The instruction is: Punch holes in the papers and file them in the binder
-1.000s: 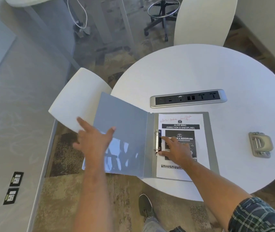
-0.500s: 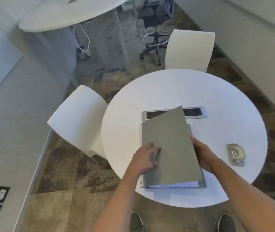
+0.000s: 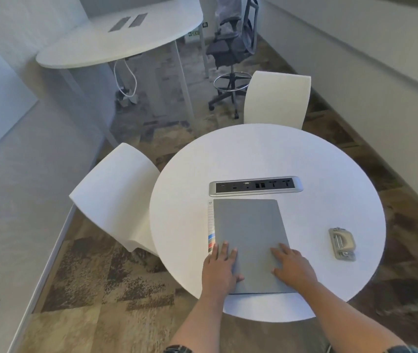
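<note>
The binder [image 3: 249,240] is lying closed on the near side of the table [image 3: 266,154]. Left hand [image 3: 219,270] and right hand [image 3: 293,268] are pressing flat, fingers spread, gripping nothing. Even pressure near the spine should be seating the cover.

Evenly and softly lit from above, with no glare. Faint shadows only, under the hands on the binder [image 3: 249,240] and beneath the round desk [image 3: 330,159]. Strong wide-angle bending of walls and floor toward the edges. Slightly soft overall, blurriest at the corners.
</note>
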The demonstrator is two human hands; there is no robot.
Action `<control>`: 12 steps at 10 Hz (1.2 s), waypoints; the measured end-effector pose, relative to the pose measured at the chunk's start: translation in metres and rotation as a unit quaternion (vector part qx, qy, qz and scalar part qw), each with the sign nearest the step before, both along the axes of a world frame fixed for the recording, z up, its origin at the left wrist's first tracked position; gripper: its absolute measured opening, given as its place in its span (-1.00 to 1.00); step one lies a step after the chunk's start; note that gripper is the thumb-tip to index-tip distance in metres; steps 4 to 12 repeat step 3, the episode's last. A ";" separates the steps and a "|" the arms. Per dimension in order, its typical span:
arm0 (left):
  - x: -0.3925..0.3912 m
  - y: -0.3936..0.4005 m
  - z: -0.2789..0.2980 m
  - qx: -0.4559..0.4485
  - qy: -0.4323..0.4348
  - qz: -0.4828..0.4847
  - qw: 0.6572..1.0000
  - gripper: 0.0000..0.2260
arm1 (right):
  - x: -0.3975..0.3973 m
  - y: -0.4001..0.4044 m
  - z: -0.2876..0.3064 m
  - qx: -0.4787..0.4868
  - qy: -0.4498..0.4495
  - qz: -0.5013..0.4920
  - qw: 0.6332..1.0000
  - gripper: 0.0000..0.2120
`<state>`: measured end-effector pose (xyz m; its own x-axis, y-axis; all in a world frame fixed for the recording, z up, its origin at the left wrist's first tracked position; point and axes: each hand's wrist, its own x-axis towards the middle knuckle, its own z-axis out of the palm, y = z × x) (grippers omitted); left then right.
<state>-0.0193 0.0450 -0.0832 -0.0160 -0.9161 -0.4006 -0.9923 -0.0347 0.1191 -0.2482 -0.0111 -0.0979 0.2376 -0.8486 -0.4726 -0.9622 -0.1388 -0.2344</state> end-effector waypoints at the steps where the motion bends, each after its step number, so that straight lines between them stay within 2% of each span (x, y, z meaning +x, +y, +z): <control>1: -0.001 -0.006 0.017 -0.008 0.004 0.000 1.000 -0.33 | -0.001 -0.009 0.019 -0.021 0.012 0.027 0.999 -0.36; 2: 0.000 -0.018 0.037 -0.054 0.004 -0.001 0.999 -0.40 | -0.001 -0.028 0.045 -0.109 0.021 0.061 0.992 -0.26; 3: 0.015 -0.057 0.070 -0.240 -0.032 -0.008 0.970 -0.30 | 0.008 -0.066 0.095 -0.320 -0.049 0.060 0.944 -0.20; 12: 0.015 -0.057 0.070 -0.240 -0.032 -0.008 0.970 -0.30 | 0.008 -0.066 0.095 -0.320 -0.049 0.060 0.944 -0.20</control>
